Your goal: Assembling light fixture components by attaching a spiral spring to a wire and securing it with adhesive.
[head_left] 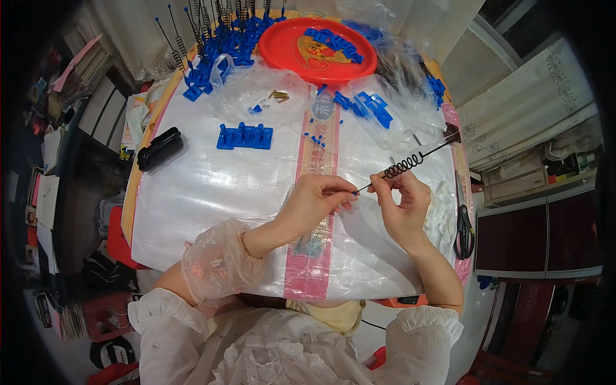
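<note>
My right hand [404, 208] pinches a thin black wire rod with a coiled spring section [403, 165], held aslant over the table's right half. The rod's upper end points far right, and its lower end reaches my left hand [311, 204]. Between my left thumb and fingertips is a small blue cap [355, 192] at that lower tip; how far the tip sits inside it cannot be made out. Beyond my hands lie several tiny blue caps [316, 138] and a block of blue plastic clips [244, 136].
At the back, a red tray [273, 48] holds blue parts beside a cluster of blue bases with upright coiled rods [221, 42]. Clear plastic bags [240, 90] lie nearer. A black case [160, 149] rests at left, scissors [463, 232] at the right edge.
</note>
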### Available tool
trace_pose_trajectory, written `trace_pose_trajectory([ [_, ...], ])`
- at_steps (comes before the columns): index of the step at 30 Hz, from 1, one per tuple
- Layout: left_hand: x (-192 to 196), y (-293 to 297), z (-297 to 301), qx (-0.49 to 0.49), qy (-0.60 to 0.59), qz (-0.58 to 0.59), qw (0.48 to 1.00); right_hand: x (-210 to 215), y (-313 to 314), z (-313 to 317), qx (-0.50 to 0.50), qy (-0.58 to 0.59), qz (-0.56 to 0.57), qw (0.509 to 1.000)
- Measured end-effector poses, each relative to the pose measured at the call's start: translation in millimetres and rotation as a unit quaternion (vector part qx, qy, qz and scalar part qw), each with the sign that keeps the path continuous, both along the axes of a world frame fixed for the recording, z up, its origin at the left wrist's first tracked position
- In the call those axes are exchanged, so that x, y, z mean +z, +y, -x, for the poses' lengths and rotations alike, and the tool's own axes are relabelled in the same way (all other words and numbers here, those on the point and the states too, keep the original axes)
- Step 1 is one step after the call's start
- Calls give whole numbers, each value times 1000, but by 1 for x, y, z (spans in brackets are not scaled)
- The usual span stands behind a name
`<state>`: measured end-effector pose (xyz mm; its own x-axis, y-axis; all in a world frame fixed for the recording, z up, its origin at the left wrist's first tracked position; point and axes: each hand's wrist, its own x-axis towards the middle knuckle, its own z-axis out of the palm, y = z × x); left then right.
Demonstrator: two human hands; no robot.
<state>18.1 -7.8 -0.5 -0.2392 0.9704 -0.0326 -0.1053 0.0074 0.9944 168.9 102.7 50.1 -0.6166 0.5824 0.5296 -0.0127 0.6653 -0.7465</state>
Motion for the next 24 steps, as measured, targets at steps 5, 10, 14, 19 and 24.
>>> trace_pose_trajectory([
  [5,5,1,0,7,-18,34,999,-3,0,-1,2,2,-24,1000],
  [10,1,1,1,3,-19,31,999,-6,0,1,13,-1,-77,997],
  [14,0,2,2,-1,-35,39,999,-3,-2,0,18,-17,-122,992],
  [19,2,4,4,-5,-46,47,998,0,-3,-3,17,-53,-119,991],
  [24,4,6,9,-10,-73,44,996,1,-4,0,49,-23,-119,991],
])
